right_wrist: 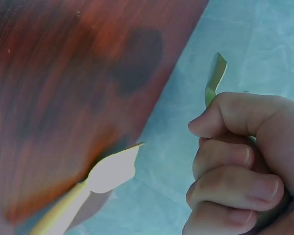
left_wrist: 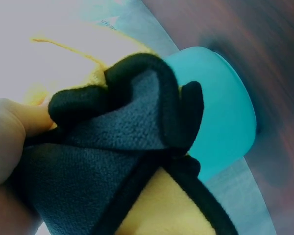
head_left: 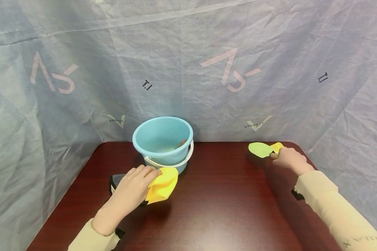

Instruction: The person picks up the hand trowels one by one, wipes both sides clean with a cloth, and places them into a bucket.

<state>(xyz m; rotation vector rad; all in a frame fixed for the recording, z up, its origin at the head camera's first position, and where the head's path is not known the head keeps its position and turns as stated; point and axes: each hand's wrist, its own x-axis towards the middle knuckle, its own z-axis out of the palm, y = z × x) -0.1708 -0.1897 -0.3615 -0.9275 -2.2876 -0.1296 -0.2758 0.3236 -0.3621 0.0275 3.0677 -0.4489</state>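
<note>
Yellow fuzzy cloth, blk-edged, in L hand.

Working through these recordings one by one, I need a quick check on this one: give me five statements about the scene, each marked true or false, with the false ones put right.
1. The left grip holds yellow fabric. True.
2. The bucket is bright red. False: the bucket is light blue.
3. The white handle is lowered along the bucket's near side. True.
4. The right grip is inside the bucket. False: the right grip is at the right side of the table, away from it.
5. A flat green piece shows beside the right grip. True.
</note>
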